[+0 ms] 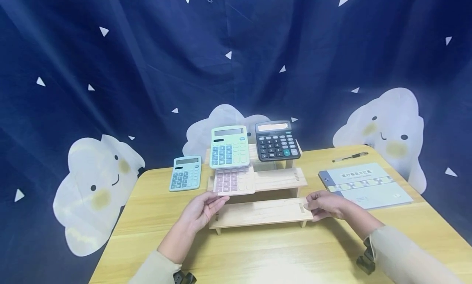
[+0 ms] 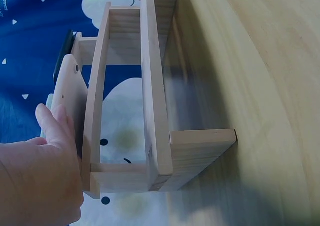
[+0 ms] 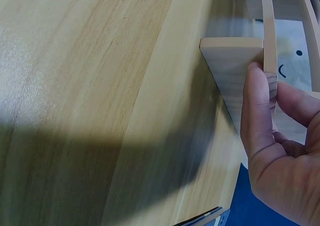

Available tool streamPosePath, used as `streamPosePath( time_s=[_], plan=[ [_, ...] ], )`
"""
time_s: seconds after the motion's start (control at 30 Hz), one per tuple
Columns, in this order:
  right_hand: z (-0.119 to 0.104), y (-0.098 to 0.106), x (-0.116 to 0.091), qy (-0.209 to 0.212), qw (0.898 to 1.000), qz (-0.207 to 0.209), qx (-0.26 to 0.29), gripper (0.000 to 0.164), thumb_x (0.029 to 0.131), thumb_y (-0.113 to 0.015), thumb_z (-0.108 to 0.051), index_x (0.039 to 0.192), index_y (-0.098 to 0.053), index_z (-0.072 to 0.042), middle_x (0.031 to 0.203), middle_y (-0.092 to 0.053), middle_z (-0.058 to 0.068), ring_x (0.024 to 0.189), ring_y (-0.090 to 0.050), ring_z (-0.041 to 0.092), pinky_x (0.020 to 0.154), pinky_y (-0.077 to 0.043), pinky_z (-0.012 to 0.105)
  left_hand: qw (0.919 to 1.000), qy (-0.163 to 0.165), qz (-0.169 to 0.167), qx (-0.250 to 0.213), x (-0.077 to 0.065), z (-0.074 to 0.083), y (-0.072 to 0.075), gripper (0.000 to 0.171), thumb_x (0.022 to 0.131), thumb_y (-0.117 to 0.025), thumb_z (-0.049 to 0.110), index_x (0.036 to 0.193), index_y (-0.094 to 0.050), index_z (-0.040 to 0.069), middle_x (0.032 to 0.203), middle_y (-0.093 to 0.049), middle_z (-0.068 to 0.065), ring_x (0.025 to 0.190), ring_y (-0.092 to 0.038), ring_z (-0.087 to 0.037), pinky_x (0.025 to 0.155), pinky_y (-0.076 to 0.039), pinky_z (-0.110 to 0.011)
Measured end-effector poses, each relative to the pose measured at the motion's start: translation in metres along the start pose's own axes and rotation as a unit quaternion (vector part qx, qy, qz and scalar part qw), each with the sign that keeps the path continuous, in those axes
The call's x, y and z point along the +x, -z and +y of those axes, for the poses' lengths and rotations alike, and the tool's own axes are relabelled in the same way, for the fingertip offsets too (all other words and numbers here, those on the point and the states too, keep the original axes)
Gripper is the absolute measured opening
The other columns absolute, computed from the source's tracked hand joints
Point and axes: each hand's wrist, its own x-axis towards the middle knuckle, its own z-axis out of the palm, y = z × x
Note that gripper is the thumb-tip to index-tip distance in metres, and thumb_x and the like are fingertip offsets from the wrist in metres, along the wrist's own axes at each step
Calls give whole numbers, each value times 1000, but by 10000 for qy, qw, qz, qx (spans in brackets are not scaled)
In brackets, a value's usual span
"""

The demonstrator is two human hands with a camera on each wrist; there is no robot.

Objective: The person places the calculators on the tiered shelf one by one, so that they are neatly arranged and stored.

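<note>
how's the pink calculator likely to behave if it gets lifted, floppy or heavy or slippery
The pink calculator probably stays stiff, since its body looks like flat, hard plastic. It is likely light for its size, given its slim side in the left wrist view. It might slip somewhat, as its surface looks smooth.

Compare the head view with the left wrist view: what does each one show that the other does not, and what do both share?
Only the head view shows the pen and the light-blue calculator lying on the tabletop. Only the left wrist view shows the back of the pink calculator. Both show the left hand holding that calculator, some of the right hand, the wooden stand and the curtain.
</note>
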Motion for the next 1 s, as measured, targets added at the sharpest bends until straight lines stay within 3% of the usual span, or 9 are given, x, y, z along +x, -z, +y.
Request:
streamPosePath(
  time_s=[0.23, 0.33, 0.53, 0.73, 1.0],
  plan=[
    [-2, 1, 0, -61, 10000, -6, 20, 12, 88, -57, -6, 94, -51, 1, 82, -63, 7, 72, -61, 16, 66, -60, 29, 9980, -302, 277, 471, -4, -6, 1, 41, 95, -41, -4, 133, -31, -15, 96, -68, -21, 89, -69, -23, 90, -53, -29],
    [-2, 2, 0, -81, 10000, 11, -10, 9, 88, -58, -6, 90, -50, -2, 80, -61, 5, 70, -59, 15, 66, -60, 29, 9957, -440, 439, 687, -6, -8, 1, 45, 93, -44, -6, 135, -29, -16, 94, -68, -20, 88, -69, -22, 89, -54, -29],
    [-2, 3, 0, -54, 10000, -56, 1, 9, 88, -57, -6, 87, -49, -4, 79, -60, 5, 69, -59, 14, 65, -60, 28, 9925, -579, 633, 865, -6, -10, 1, 37, 91, -49, -7, 125, -36, -14, 88, -68, -16, 86, -69, -21, 87, -55, -30],
    [-2, 3, 0, -72, 9999, -118, 24, 8, 89, -56, -6, 90, -49, -2, 81, -62, 6, 71, -61, 15, 66, -60, 29, 9899, -512, 827, 1029, -6, -13, 3, 32, 90, -53, -5, 120, -42, -11, 87, -69, -14, 85, -69, -21, 84, -57, -29],
    [-2, 2, 1, -101, 9999, -75, 38, 9, 88, -57, -6, 89, -48, -4, 79, -61, 5, 68, -59, 13, 65, -60, 28, 9902, -534, 941, 886, -5, -18, 7, 30, 90, -54, -4, 117, -44, -10, 86, -68, -15, 83, -69, -21, 82, -58, -28]
  ],
)
